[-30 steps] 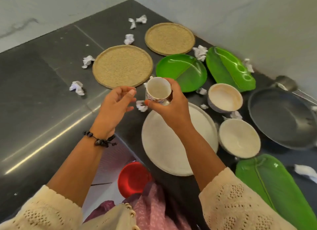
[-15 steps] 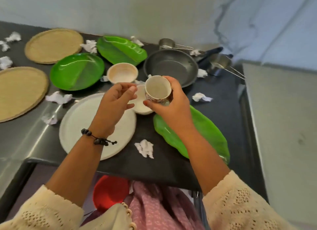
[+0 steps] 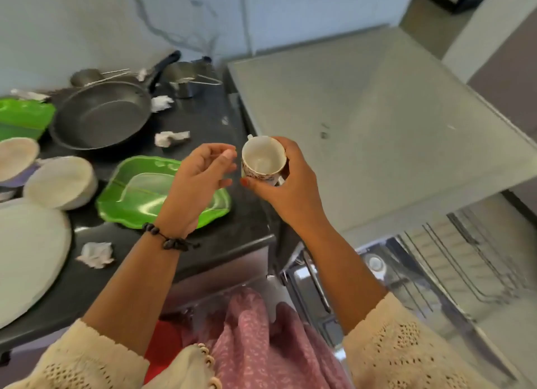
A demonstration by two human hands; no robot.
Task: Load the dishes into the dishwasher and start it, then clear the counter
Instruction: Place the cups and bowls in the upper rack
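My right hand grips a small patterned cup, upright, above the right edge of the black counter. My left hand hovers just left of the cup with loosely curled fingers and holds nothing. Below to the right the dishwasher stands open, its wire rack pulled out. On the counter lie a green tray, a dark frying pan, two white bowls, a large white plate and another green plate.
Crumpled paper scraps lie scattered on the counter. Steel measuring cups stand behind the pan. A grey appliance top fills the right side above the dishwasher. A red object sits low by my body.
My view has swung right along the counter to the dishwasher. Both hands travelled with it, the right still holding the cup, the left staying beside it.
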